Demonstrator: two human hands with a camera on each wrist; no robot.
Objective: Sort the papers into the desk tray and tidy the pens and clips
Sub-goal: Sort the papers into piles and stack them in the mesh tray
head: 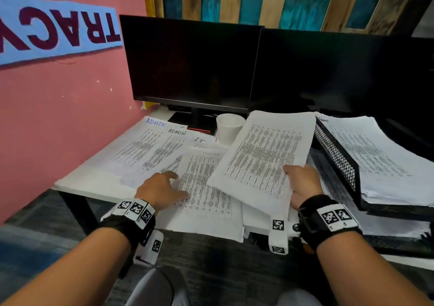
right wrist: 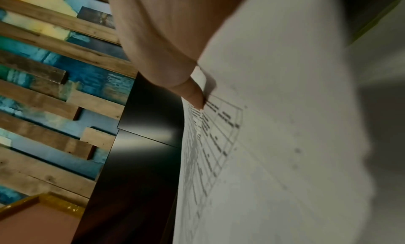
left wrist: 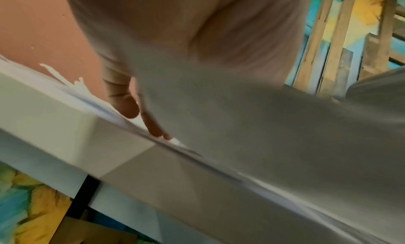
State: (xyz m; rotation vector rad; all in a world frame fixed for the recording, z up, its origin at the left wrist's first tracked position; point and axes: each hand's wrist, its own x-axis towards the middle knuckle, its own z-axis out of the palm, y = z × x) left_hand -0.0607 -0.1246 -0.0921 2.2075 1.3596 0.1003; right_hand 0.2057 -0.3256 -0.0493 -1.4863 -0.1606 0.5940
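Printed sheets lie fanned over the white desk (head: 98,183), some headed ADMIN (head: 155,123) and IT (head: 199,139). My right hand (head: 301,184) pinches the near corner of a thin stack of printed papers (head: 265,155) and holds it tilted above the desk; its thumb (right wrist: 192,93) presses the printed face of the stack of papers (right wrist: 274,144). My left hand (head: 162,187) rests with spread fingers on a loose sheet (head: 204,183) below; its fingers (left wrist: 153,126) touch the paper edges (left wrist: 105,109). A black mesh desk tray (head: 338,157) at the right holds a thick pile of papers (head: 380,155).
Two dark monitors (head: 195,66) stand at the back of the desk. A white paper cup (head: 229,127) sits by the monitor foot, with a red pen (head: 199,130) lying beside it. A pink wall (head: 58,117) bounds the desk's left side.
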